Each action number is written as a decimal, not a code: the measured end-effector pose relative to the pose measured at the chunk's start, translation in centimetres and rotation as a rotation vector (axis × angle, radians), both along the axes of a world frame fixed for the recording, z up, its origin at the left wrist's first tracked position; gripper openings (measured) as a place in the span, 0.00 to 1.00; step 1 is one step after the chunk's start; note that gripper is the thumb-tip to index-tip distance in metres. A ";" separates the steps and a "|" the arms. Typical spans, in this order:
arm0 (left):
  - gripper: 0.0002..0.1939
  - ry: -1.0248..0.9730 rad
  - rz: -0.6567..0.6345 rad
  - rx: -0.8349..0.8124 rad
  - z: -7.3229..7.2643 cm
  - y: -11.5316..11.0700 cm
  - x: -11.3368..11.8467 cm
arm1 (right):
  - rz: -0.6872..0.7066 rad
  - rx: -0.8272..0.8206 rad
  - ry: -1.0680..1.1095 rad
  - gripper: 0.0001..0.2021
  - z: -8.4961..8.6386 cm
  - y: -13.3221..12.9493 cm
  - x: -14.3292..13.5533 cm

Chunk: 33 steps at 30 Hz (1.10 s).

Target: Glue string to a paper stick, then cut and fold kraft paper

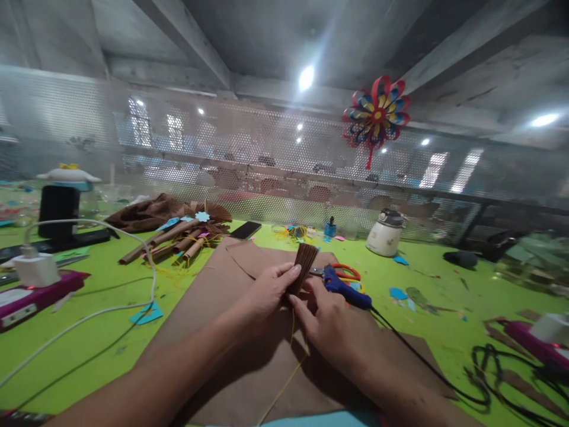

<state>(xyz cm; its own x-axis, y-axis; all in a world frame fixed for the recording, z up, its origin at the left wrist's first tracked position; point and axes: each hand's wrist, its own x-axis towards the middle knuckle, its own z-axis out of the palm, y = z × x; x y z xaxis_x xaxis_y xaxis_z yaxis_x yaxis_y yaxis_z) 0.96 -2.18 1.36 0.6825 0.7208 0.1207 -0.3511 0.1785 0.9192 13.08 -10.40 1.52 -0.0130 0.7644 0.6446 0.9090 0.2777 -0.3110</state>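
My left hand (269, 290) grips a narrow stack of pleated brown paper (305, 264), thumb laid along its face. The folded piece stands tilted, its upper end leaning right. At its lower end, the thumb and index finger of my right hand (331, 314) close around the paper's base. From there a thin yellow thread (288, 382) trails down toward me. Below both hands lies a large brown paper sheet (213, 320). Just beyond my right hand rest a blue glue gun (342, 286) and orange-handled scissors (349, 271).
Brown folded paper pieces (178, 240) are heaped at the back left, beside a dark phone (246, 230). A white charger (35, 267) sits in a purple power strip (44, 293). A white jar (386, 234) stands back right. Black cable (444, 379) crosses the right side.
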 end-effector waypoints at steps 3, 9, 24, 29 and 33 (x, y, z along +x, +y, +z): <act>0.14 0.002 -0.011 0.021 -0.2 0.1 0.1 | -0.012 -0.079 -0.026 0.04 0.4 0.0 0.2; 0.14 0.091 -0.072 0.095 -0.8 0.4 0.1 | 0.122 -0.276 0.086 0.08 0.7 0.8 1.3; 0.13 0.317 -0.044 0.301 0.9 -0.4 -0.5 | 0.599 -0.550 0.759 0.16 2.0 3.0 7.0; 0.14 0.341 -0.106 0.319 1.7 -1.1 -0.6 | 0.560 -0.624 0.668 0.19 2.5 2.9 9.1; 0.15 0.401 -0.068 0.413 1.9 -1.4 -0.9 | 0.656 -0.455 0.889 0.18 2.8 3.2 10.0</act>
<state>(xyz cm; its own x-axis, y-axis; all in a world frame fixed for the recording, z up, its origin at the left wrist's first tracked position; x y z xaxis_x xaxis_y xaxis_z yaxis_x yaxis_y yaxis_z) 0.03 -3.57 3.29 0.7763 0.6215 0.1052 0.0383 -0.2131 0.9763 23.09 -7.17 4.29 -0.1728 0.9390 0.2975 0.0514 0.3102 -0.9493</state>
